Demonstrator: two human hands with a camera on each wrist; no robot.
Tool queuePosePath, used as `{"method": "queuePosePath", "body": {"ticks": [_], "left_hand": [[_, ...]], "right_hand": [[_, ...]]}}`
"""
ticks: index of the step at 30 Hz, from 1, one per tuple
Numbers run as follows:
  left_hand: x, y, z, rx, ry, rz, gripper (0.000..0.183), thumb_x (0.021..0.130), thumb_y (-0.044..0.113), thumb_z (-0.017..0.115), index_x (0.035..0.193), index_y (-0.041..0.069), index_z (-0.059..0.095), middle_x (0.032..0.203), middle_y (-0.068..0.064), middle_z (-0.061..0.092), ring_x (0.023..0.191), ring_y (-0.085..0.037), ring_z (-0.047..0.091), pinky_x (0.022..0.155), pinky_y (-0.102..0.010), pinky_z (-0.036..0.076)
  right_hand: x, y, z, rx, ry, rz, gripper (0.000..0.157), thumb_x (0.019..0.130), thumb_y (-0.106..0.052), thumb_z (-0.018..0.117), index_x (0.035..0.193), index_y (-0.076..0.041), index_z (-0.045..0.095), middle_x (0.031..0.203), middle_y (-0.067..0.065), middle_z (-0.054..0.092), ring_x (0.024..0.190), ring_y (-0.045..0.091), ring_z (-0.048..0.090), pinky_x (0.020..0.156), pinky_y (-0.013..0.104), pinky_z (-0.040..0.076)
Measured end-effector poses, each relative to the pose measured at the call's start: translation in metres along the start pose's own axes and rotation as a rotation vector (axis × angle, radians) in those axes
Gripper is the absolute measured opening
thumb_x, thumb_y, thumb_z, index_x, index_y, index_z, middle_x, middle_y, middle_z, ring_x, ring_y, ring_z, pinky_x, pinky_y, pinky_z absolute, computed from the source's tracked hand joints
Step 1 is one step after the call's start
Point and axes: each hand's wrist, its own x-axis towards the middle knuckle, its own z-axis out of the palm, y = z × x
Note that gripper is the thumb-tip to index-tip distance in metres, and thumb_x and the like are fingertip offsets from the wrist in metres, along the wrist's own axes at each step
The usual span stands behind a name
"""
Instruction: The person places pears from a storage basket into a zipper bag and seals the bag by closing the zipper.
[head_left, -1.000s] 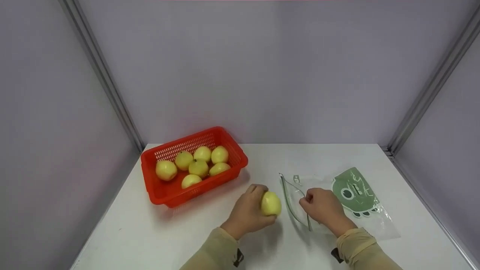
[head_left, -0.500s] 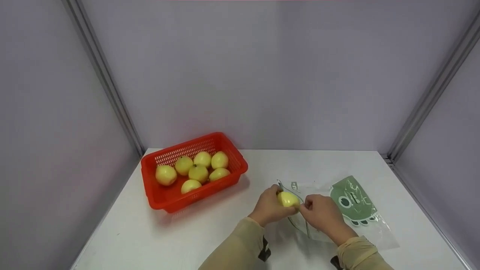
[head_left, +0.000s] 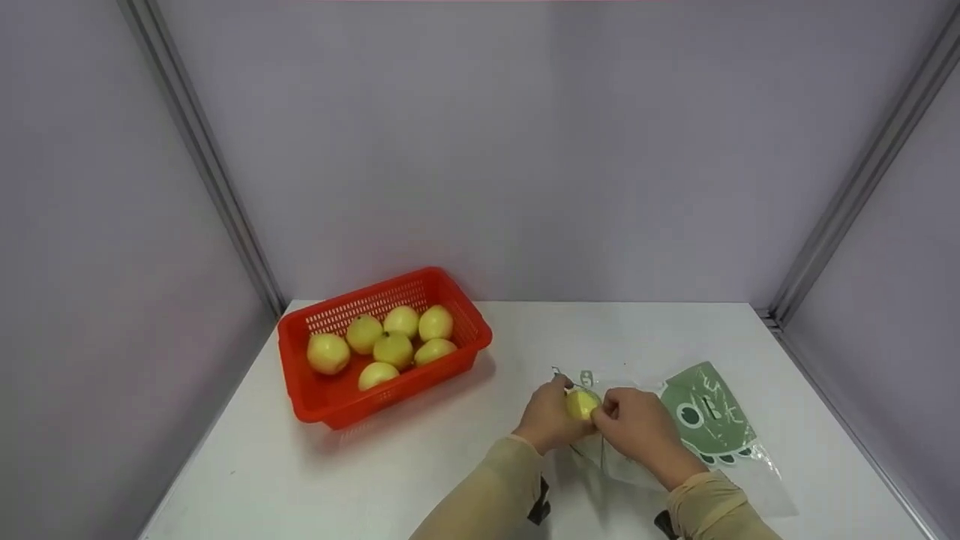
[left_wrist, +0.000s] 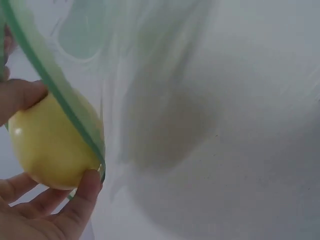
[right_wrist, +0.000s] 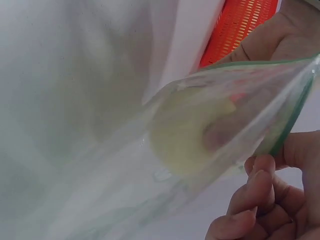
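Observation:
My left hand (head_left: 553,420) grips a yellow apple (head_left: 581,403) at the mouth of a clear zip bag (head_left: 709,409) with a green printed face. In the left wrist view, the green zip edge crosses the front of the apple (left_wrist: 47,142), and fingers curl round the fruit from above and below. My right hand (head_left: 637,424) pinches the bag's rim between thumb and fingers, holding the mouth apart. Through the film in the right wrist view, the apple (right_wrist: 180,132) shows inside the opening, with the left fingertips blurred behind the plastic.
A red plastic basket (head_left: 300,386) stands tilted at the table's left, with several yellow apples (head_left: 393,349) inside. The bag's far end lies flat on the white table (head_left: 390,480). Grey panels (head_left: 480,150) enclose the table at the back and sides.
My left hand has carried the apple rightward from beside the bag into its mouth. My right hand has kept its pinch on the rim and moved little.

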Motion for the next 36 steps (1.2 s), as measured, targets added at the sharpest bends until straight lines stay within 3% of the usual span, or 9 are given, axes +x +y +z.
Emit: {"method": "queuePosePath", "body": {"ticks": [4,8,11,17,22,25,27,31,36], "left_hand": [[-0.004,-0.001,-0.002,-0.034,-0.037,0.001,0.071,0.070,0.040,0.085,0.128,0.017,0.052,0.124,-0.004,0.059,0.110,-0.018,0.058,0.087,-0.035,0.052],[-0.008,-0.003,-0.013,-0.044,-0.042,0.036,0.054,0.076,0.031,0.081,0.122,0.017,0.055,0.117,-0.006,0.062,0.105,-0.019,0.060,0.082,-0.034,0.053],[-0.012,-0.007,-0.029,0.037,-0.027,0.102,0.036,0.082,0.028,0.076,0.112,0.016,0.061,0.108,-0.005,0.066,0.097,-0.018,0.061,0.080,-0.033,0.053],[-0.018,-0.023,-0.083,0.363,0.067,0.254,0.024,0.085,0.031,0.071,0.105,0.017,0.069,0.100,0.004,0.067,0.089,-0.013,0.058,0.083,-0.034,0.052],[-0.016,-0.048,-0.147,0.561,0.290,0.361,0.015,0.086,0.028,0.067,0.096,0.016,0.069,0.089,0.003,0.065,0.085,-0.018,0.056,0.080,-0.037,0.050],[-0.015,-0.070,-0.190,0.653,0.390,0.282,0.016,0.087,0.029,0.064,0.092,0.014,0.069,0.087,-0.001,0.065,0.085,-0.022,0.057,0.078,-0.041,0.049],[-0.017,-0.087,-0.217,0.676,0.383,0.158,0.022,0.088,0.029,0.062,0.098,0.011,0.069,0.093,-0.005,0.065,0.088,-0.026,0.056,0.081,-0.044,0.048],[-0.020,-0.129,-0.254,0.641,0.260,-0.087,0.030,0.091,0.027,0.058,0.110,0.006,0.065,0.102,-0.012,0.064,0.094,-0.033,0.054,0.087,-0.052,0.046],[-0.027,-0.158,-0.273,0.488,0.069,-0.321,0.051,0.094,0.027,0.056,0.138,0.004,0.048,0.129,-0.017,0.057,0.115,-0.035,0.051,0.105,-0.058,0.036]], "right_hand": [[0.001,0.001,0.001,-0.020,0.012,-0.007,0.020,0.081,-0.023,0.063,0.063,-0.020,0.055,0.057,-0.007,0.052,0.052,0.012,0.045,0.046,0.028,0.035],[0.002,0.003,0.001,-0.044,0.018,-0.023,0.021,0.083,-0.023,0.062,0.064,-0.020,0.054,0.057,-0.007,0.050,0.052,0.012,0.044,0.047,0.029,0.033],[0.003,0.004,0.002,-0.067,0.006,-0.020,0.021,0.084,-0.026,0.062,0.066,-0.021,0.055,0.058,-0.006,0.049,0.053,0.012,0.044,0.047,0.029,0.033],[0.005,0.005,0.002,-0.112,-0.016,-0.033,0.021,0.085,-0.026,0.060,0.066,-0.020,0.055,0.063,-0.004,0.050,0.058,0.014,0.044,0.049,0.030,0.034],[0.005,0.005,0.002,-0.159,-0.001,-0.046,0.021,0.084,-0.028,0.060,0.065,-0.019,0.057,0.068,0.000,0.048,0.062,0.017,0.043,0.052,0.032,0.034],[0.007,0.005,0.003,-0.187,0.018,-0.052,0.021,0.084,-0.029,0.061,0.066,-0.019,0.059,0.071,0.000,0.050,0.065,0.019,0.044,0.055,0.034,0.036],[0.007,0.006,0.004,-0.199,0.031,-0.059,0.021,0.084,-0.030,0.062,0.065,-0.019,0.060,0.072,0.000,0.052,0.067,0.019,0.046,0.056,0.036,0.038],[0.006,0.007,0.006,-0.201,0.035,-0.056,0.023,0.084,-0.030,0.063,0.064,-0.020,0.059,0.074,0.000,0.053,0.069,0.020,0.047,0.059,0.039,0.038],[0.005,0.005,0.009,-0.195,0.022,-0.050,0.023,0.084,-0.031,0.063,0.063,-0.021,0.058,0.074,-0.001,0.054,0.070,0.019,0.048,0.061,0.041,0.038]]}}
